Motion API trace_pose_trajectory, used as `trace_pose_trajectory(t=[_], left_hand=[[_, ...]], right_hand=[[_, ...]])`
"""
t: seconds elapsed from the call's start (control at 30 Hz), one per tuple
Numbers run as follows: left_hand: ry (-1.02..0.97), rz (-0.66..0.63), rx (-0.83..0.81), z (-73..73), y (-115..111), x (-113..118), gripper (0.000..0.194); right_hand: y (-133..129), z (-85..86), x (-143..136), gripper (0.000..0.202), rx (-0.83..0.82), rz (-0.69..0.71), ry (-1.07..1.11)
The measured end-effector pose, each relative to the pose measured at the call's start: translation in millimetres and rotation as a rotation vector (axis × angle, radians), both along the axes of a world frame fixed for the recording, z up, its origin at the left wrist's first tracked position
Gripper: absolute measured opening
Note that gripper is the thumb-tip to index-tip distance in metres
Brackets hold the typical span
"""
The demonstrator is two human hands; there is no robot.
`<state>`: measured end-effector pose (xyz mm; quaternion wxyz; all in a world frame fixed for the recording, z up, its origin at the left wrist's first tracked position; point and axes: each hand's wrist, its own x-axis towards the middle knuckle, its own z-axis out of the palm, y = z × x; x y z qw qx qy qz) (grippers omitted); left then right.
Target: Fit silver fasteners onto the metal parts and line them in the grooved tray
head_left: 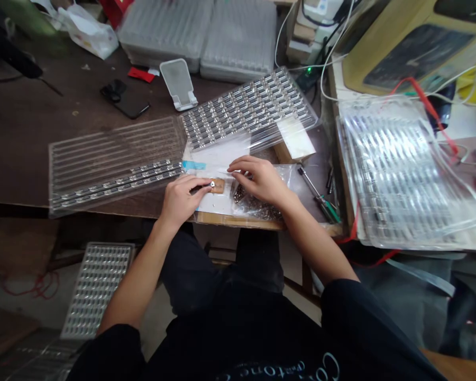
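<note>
My left hand (182,198) pinches a small metal connector (211,184) over a small brown block (218,186) on white paper near the table's front edge. To its right, my right hand (257,179) hovers with thumb and fingertips close together; anything between them is too small to make out. Beneath and beside that hand lies a clear bag of small metal parts (262,207). A clear tray (115,153) at the left holds connectors in its front rows. Behind the hands, a second tray (246,108) is filled with rows of connectors.
Stacked clear trays (238,39) stand at the back. A white phone stand (178,84) is behind the left tray. Right of the hands are a small box (295,138) and a green-handled screwdriver (327,206). More wrapped trays (400,174) lie farther right.
</note>
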<state>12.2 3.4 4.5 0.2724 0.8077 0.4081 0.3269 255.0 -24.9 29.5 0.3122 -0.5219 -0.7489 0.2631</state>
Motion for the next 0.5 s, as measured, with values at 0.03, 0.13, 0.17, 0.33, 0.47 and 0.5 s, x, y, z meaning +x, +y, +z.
trace_pose_trajectory(t=[0.03, 0.13, 0.17, 0.33, 0.47, 0.5], left_hand=[[0.0, 0.003, -0.012, -0.1, 0, 0, 0.012], [-0.094, 0.097, -0.083, -3.0, 5, -4, 0.019], [-0.159, 0.146, -0.124, -4.6, 7, -6, 0.024], [-0.504, 0.232, -0.343, -6.5, 14, -13, 0.053], [-0.519, 0.183, -0.358, 7.8, 6, -14, 0.054], [-0.504, 0.164, -0.342, 12.5, 5, -15, 0.052]], right_hand=[[0, -0.1, 0, 0.026, -0.002, 0.001, -0.001], [-1, 0.0, 0, 0.026, -0.008, 0.005, 0.0], [-1, 0.0, 0, 0.026, -0.007, 0.009, 0.002], [0, -1.2, 1, 0.025, 0.009, 0.009, -0.007], [0, -0.7, 2, 0.025, 0.004, 0.011, -0.019], [0, -0.4, 2, 0.025, 0.009, 0.015, -0.017]])
